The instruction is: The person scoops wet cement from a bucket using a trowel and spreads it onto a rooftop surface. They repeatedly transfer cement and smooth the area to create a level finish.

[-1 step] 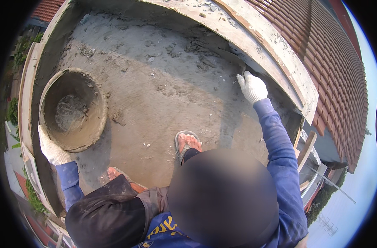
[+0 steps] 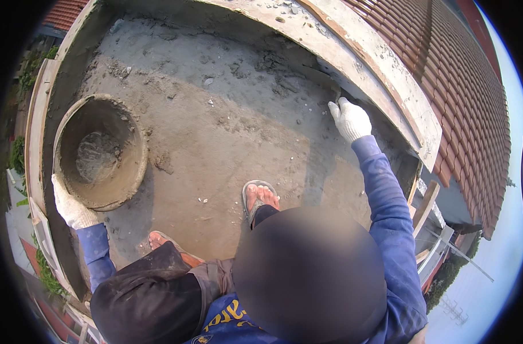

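Observation:
My left hand, in a white knitted glove, grips the near left rim of a round, mortar-smeared bucket. The bucket stands tilted toward me, with a little wet grey residue at its bottom. Off to the right, my gloved right hand is closed round the handle of a trowel. Its grey blade lies along the foot of the low wall and is hard to tell from the mortar there. The handle itself is mostly hidden by the hand.
Rough grey cement floor lies under my sandalled feet, with crumbs and lumps of mortar scattered toward the far wall. A low curved wall borders it, boards along its left. Beyond the right side are a tiled roof and timber pieces.

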{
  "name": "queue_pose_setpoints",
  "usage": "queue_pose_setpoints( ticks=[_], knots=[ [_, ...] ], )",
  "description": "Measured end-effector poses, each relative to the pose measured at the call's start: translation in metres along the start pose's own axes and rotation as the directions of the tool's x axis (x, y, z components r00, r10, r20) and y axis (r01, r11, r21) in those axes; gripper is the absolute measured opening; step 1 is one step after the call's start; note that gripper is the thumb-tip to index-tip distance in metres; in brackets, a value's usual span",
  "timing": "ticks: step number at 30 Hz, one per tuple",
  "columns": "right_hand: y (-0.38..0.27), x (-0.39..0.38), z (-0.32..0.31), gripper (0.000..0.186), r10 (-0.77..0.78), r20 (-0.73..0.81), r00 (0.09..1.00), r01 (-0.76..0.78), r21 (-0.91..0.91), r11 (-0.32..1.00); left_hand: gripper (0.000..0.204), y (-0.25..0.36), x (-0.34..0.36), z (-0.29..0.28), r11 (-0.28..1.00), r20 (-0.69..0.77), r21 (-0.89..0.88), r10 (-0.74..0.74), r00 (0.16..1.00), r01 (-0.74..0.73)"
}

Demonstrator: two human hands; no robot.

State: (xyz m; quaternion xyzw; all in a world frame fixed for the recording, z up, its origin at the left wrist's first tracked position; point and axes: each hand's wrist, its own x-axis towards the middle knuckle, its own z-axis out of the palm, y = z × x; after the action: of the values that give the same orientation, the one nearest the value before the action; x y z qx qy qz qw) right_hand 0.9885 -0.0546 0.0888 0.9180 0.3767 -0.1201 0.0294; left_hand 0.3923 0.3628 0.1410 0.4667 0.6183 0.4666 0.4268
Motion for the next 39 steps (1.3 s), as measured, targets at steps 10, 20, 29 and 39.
queue_pose_setpoints(
  ticks=[10,20,29,39],
  knots=[
    [0.100,-0.029,-0.010,0.051,0.054,0.009,0.999,-0.055,0.178,0.983,0.057,0.012,0.018,-0.012,0.936,0.132,-0.240,-0.232,0.964,0.258],
    [-0.012,-0.150,0.007,0.026,-0.084,0.045,0.995,0.068,0.287,0.956,0.065,-0.030,0.048,-0.069,0.911,0.035,-0.270,-0.315,0.948,0.313],
    [-0.325,-0.131,0.057,0.037,-0.691,0.358,0.628,0.388,0.625,0.677,0.069,0.044,0.039,-0.146,0.941,-0.058,-0.320,-0.135,0.989,0.110],
    [-0.302,-0.095,0.001,0.036,-0.432,0.376,0.820,0.136,0.604,0.785,0.059,0.238,-0.076,-0.269,0.972,-0.487,-0.200,0.009,0.873,-0.122]
  ],
)
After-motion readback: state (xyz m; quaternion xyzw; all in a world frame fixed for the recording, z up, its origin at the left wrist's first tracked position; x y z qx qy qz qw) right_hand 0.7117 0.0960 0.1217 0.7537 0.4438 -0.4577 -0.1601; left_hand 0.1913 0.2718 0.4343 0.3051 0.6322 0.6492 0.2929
